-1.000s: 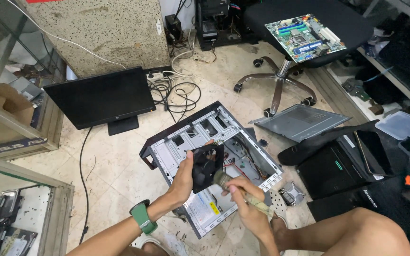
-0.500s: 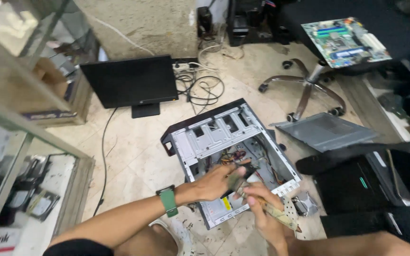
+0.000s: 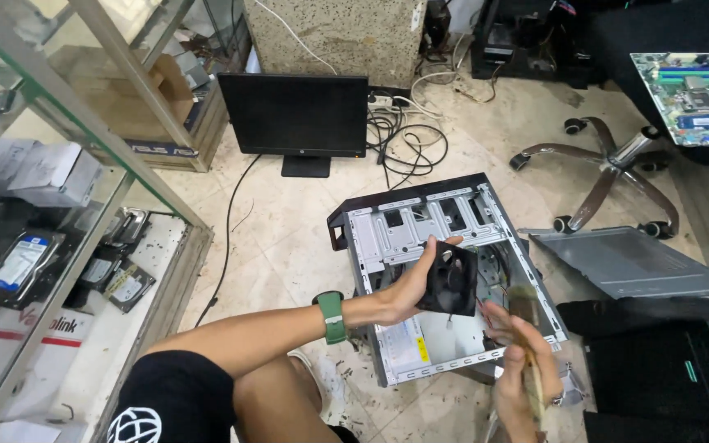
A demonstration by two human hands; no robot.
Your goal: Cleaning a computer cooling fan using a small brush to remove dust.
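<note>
While the left hand (image 3: 408, 287) grips a black case fan (image 3: 450, 280) over the open computer case (image 3: 420, 238), the right hand (image 3: 523, 369) clutches a brush (image 3: 527, 328); dusting seems underway; next comes steady bristle contact.

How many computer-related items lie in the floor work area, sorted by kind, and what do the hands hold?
Open computer case: 1
Case fan, held in the left hand: 1
Brush, held in the right hand: 1
Monitor: 1
Detached grey side panel: 1
Motherboard on the chair: 1
Total: 6
</note>
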